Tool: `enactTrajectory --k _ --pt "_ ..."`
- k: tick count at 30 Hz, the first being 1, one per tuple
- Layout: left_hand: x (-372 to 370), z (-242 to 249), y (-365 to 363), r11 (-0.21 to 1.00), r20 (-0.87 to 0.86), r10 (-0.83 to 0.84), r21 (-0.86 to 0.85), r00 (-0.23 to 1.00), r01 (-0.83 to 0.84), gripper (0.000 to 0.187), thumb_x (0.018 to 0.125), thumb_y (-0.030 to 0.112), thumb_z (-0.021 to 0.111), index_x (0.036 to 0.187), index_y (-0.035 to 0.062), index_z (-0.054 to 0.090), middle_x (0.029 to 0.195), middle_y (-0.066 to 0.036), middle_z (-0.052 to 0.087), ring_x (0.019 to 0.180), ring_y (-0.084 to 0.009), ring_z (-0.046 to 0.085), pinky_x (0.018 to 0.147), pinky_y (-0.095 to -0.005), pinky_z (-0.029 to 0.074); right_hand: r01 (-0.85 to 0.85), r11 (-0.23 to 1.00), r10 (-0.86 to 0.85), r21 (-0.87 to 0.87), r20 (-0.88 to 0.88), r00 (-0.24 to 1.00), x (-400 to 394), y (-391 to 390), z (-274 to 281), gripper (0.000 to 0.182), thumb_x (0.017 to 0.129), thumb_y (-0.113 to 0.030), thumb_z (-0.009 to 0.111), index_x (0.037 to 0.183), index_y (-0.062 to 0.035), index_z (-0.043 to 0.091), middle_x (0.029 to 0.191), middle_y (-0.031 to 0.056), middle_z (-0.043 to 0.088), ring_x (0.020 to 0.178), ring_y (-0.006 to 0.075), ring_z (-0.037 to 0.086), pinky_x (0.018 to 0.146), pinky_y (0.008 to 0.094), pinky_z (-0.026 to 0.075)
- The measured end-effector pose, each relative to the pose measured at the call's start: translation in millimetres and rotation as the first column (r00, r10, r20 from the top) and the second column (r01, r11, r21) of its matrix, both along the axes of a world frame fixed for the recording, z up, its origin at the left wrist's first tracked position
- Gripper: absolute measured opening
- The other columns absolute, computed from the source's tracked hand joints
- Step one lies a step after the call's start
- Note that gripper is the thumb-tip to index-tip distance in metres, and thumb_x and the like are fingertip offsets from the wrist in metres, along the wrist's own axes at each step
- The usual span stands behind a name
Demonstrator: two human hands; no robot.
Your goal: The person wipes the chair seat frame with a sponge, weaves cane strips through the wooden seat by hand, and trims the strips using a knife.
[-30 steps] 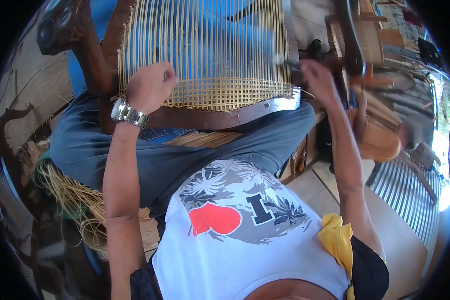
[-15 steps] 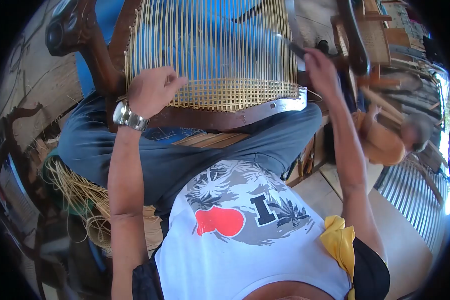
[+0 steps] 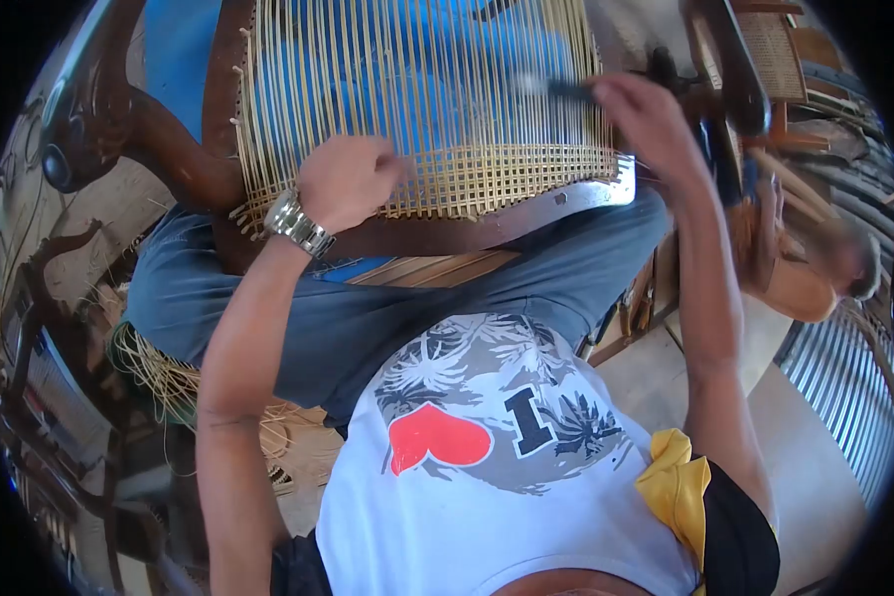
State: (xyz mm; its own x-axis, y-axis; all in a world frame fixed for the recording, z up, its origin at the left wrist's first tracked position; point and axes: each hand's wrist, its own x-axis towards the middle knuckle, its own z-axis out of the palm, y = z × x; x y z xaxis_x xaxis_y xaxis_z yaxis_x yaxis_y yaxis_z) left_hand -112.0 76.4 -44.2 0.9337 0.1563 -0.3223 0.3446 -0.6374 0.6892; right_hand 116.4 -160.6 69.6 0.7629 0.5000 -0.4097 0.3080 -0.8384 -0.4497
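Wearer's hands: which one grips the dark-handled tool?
The right hand grips the dark-handled tool; the left hand, with a silver watch on its wrist, is over the woven cane.

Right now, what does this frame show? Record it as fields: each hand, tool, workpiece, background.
Left hand: curled over the cane weave; grip on any strand unclear
Right hand: holding a dark-handled tool
Tool: blurred tip over the strands; contact unclear
Workpiece: cane crisscrossed near the person, lengthwise strands beyond, on a wooden frame
Background: another person, picture's right
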Motion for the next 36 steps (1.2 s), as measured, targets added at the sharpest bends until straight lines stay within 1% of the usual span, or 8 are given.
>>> enactTrajectory --k 5,12,13,20,21,25,29,36 --pt "-4.8 4.3 -1.0 0.996 0.036 0.066 -0.059 0.997 -0.064 0.031 0.089 0.036 0.065 0.079 0.0077 0.075 0.07 -0.013 0.068 0.067 -0.0354 0.066 0.06 -0.0461 0.051 -0.48 0.868 0.492 0.126 -0.099 0.865 -12.9 -3.2 -41.7 0.032 0.1 -0.029 0.059 0.116 -0.0043 0.072 0.084 0.0027 0.067 0.077 0.0107 0.058 0.069 0.0288 0.047" --pt "-3.2 -13.8 -5.2 0.986 0.086 0.164 0.017 0.983 -0.166 0.032 0.088 0.034 0.067 0.075 0.005 0.07 0.066 -0.014 0.064 0.062 -0.0346 0.063 0.057 -0.0442 0.047 -0.043 0.966 0.039 0.257 0.019 0.999 -21.5 9.3 -42.4 0.035 0.1 -0.032 0.059 0.118 -0.0049 0.073 0.085 0.0047 0.067 0.076 0.0123 0.059 0.07 0.0295 0.048" --pt "-3.9 -15.5 -2.4 0.988 0.091 0.152 -0.014 0.984 -0.152 0.033 0.089 0.033 0.068 0.074 0.0032 0.069 0.062 -0.014 0.061 0.058 -0.0328 0.06 0.055 -0.042 0.045 -0.385 0.904 0.397 0.188 -0.026 0.918 -19.2 -1.4 -52.9 0.035 0.102 -0.032 0.057 0.118 -0.0052 0.072 0.083 0.0041 0.066 0.075 0.0135 0.058 0.07 0.0313 0.048" --pt "-3.4 -10.5 -0.4 0.99 0.124 0.135 -0.044 0.983 -0.13 0.036 0.09 0.029 0.069 0.072 -0.0006 0.062 0.059 -0.016 0.056 0.052 -0.0307 0.055 0.052 -0.0407 0.04 -0.089 0.995 0.093 0.04 -0.134 0.987 -3.4 -1.0 -24.8 0.036 0.1 -0.035 0.057 0.119 -0.0066 0.072 0.097 0.0088 0.071 0.093 0.0187 0.065 0.084 0.035 0.051" --pt "-1.8 -8.7 -0.2 0.991 0.139 0.129 -0.045 0.982 -0.123 0.036 0.09 0.029 0.069 0.072 -0.0008 0.061 0.06 -0.016 0.056 0.053 -0.031 0.056 0.052 -0.0408 0.04 -0.35 0.936 0.35 0.029 -0.173 0.921 -3.5 -9.5 -30.9 0.034 0.102 -0.032 0.056 0.118 -0.0064 0.072 0.092 0.0058 0.069 0.088 0.016 0.062 0.08 0.0338 0.05" --pt "-1.4 -11.9 -1.5 0.99 0.211 0.139 -0.01 0.968 -0.14 0.035 0.09 0.027 0.069 0.071 -0.0008 0.061 0.061 -0.016 0.057 0.055 -0.032 0.057 0.053 -0.0416 0.041 0.124 0.974 -0.099 0.192 -0.133 0.986 18.4 -14.1 -23.5 0.036 0.099 -0.034 0.059 0.118 -0.0054 0.071 0.098 0.0094 0.072 0.092 0.0194 0.065 0.084 0.0362 0.051" --pt "3.1 -5.9 -1.6 0.99 0.121 0.111 0.07 0.986 -0.12 0.028 0.087 0.026 0.066 0.068 0.0059 0.065 0.068 -0.014 0.063 0.067 -0.0375 0.062 0.059 -0.0477 0.046 -0.403 0.908 0.419 0.118 -0.247 0.874 -5.7 -14.3 -47.9 0.033 0.101 -0.032 0.058 0.117 -0.0071 0.072 0.085 0.0057 0.067 0.078 0.0144 0.058 0.072 0.0356 0.047" --pt "1.9 -8.2 -1.4 0.992 0.169 0.116 0.033 0.979 -0.123 0.032 0.09 0.027 0.069 0.071 0.0016 0.062 0.064 -0.015 0.058 0.06 -0.0334 0.059 0.055 -0.0432 0.043 -0.092 0.979 0.096 0.182 -0.01 0.995 -0.5 -3.2 -37.9 0.035 0.101 -0.033 0.057 0.115 -0.0053 0.072 0.084 0.005 0.065 0.079 0.0143 0.058 0.073 0.0345 0.048"
